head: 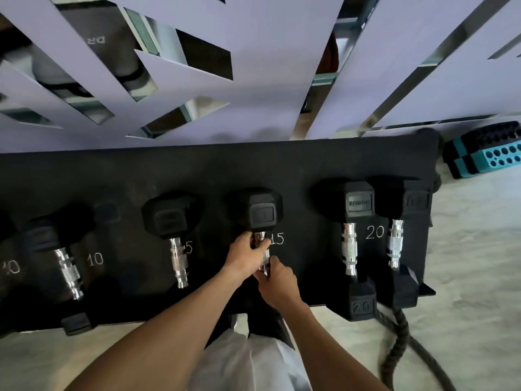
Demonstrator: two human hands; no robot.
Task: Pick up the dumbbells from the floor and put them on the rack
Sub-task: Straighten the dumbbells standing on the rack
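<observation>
- The 15 dumbbell (260, 221) lies on the black rack (197, 170), its far hex head beside the chalked "15"; its near head is hidden behind the two hands.
- The left hand (246, 253) wraps the chrome handle (264, 256) just below the far head, fingers curled round it.
- The right hand (277, 283) grips the same handle on the near side of the left hand, touching it; its fingers also close on the bar.
- Whether the dumbbell already rests fully on the rack or still hangs in the grip cannot be told.
- Handling, as a judgement: solid metal with rubber-coated heads, so it should be heavy, stiff and unforgiving if dropped. The two-handed hold fits that weight.
- The knurled middle of the handle is the best place to take hold; the smooth chrome rings near the heads look more slippery.
- The hex heads should keep it from rolling once set down flat.
- Left of the 15 dumbbell lies another dumbbell (174, 235) by a partly hidden chalk "5", then one by the "10" (66, 258).
- Right of the 15 dumbbell a pair of 20 dumbbells (352, 244) lies side by side.
- Further right of the 15 dumbbell, a thick black rope (400, 342) trails over the pale floor (473, 263).
</observation>
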